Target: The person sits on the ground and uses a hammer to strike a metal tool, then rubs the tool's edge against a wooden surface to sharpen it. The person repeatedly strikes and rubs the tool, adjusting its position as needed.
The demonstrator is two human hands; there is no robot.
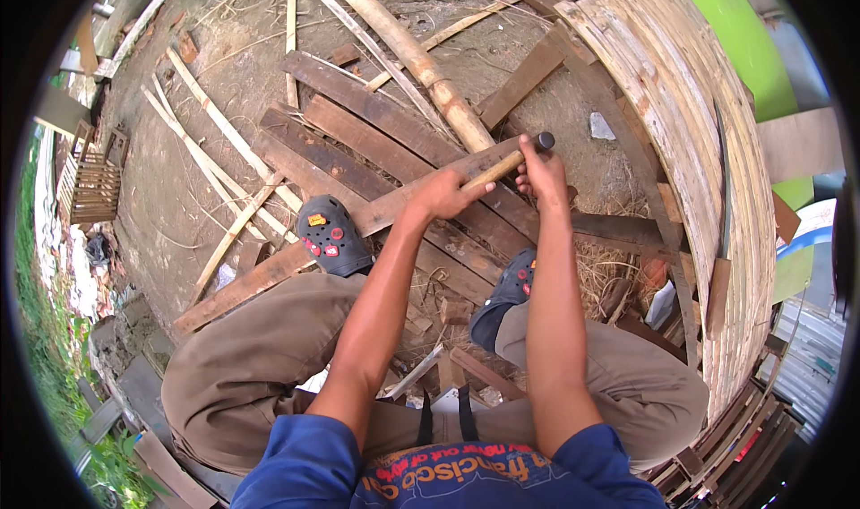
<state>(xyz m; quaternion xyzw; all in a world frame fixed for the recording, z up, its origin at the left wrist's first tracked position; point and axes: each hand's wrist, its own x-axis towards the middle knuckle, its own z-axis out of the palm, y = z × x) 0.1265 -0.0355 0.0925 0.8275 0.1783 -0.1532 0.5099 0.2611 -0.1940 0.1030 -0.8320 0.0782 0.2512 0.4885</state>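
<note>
Hammer [511,160]: wooden handle, dark round head. My left hand [445,193] wraps the handle's lower end, hiding it. My right hand [543,173] sits curled just under the head; whether it pinches something against the plank [269,272] is too small to tell. The plank is long, weathered and rough, running diagonally under my left clog [330,236]. The right clog [512,287] is half hidden behind my forearm. A bamboo pole [414,57] lies above; a curved slatted panel [690,124] is on the right.

Both hands [488,182] out front, close together, fingers curled, forearms extended.
</note>
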